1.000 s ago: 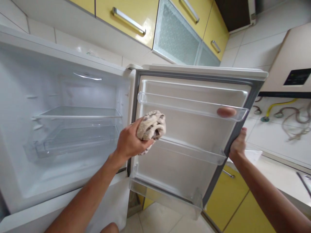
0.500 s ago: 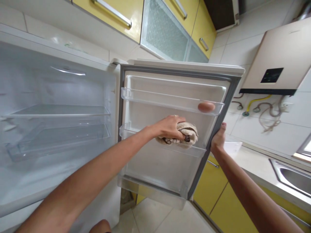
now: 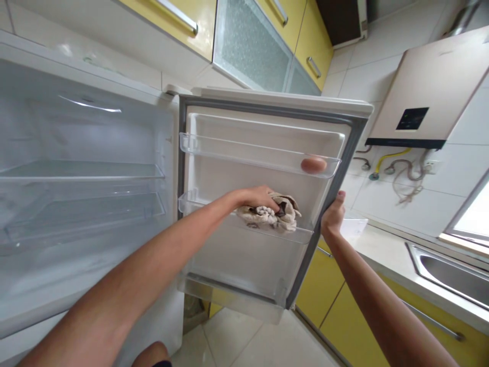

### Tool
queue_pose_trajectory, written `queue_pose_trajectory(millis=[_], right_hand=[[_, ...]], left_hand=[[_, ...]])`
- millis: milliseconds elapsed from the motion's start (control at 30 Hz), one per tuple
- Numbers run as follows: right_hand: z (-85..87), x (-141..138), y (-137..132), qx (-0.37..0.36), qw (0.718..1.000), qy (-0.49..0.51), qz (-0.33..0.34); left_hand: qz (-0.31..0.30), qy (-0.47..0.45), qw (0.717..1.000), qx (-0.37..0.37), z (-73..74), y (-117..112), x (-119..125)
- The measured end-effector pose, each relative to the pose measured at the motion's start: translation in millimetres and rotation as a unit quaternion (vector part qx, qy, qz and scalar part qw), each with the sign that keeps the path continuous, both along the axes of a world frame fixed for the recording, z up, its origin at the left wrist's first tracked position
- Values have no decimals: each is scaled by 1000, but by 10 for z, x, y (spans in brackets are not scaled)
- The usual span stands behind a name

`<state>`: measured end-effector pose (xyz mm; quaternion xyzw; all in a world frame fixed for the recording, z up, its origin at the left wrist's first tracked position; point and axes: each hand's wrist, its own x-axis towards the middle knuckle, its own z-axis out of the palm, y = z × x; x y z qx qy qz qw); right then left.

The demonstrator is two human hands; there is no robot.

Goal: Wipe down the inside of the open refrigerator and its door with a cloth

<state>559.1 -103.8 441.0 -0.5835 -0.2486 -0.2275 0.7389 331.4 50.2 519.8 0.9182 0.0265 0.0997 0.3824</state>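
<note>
My left hand (image 3: 256, 198) is closed on a crumpled beige and brown cloth (image 3: 272, 217), pressing it onto the middle shelf (image 3: 214, 211) inside the open fridge door (image 3: 260, 148). My right hand (image 3: 333, 218) grips the door's outer edge, fingers wrapped behind it and thumb showing at the front. One egg (image 3: 313, 164) lies at the right end of the door's top shelf.
The fridge body (image 3: 84, 168) stands open on the left with bare glass shelves. Yellow cabinets (image 3: 191, 20) hang above. A counter (image 3: 382, 255) with a steel sink (image 3: 451, 272) runs along the right. A beige water heater (image 3: 424, 97) hangs on the tiled wall.
My left hand carried the cloth rightward and down from mid-air to the door's middle shelf, and slid it slightly left along it. The right hand kept holding the door edge.
</note>
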Motion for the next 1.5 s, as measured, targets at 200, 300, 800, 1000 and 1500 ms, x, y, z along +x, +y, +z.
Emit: queue_pose_trajectory(millis=[200, 300, 800, 1000, 1500], right_hand=[[45, -47, 8, -20, 998, 21, -64], [59, -53, 15, -36, 996, 35, -74], [113, -112, 77, -41, 993, 70, -86], [110, -115, 71, -43, 992, 82, -80], [71, -94, 66, -14, 998, 46, -51]], left_hand=[[73, 60, 996, 7, 113, 511, -538], [149, 66, 986, 33, 132, 827, -861], [298, -71, 877, 369, 13, 721, -1046], [270, -126, 865, 403, -37, 359, -717], [53, -155, 944, 287, -65, -520, 331]])
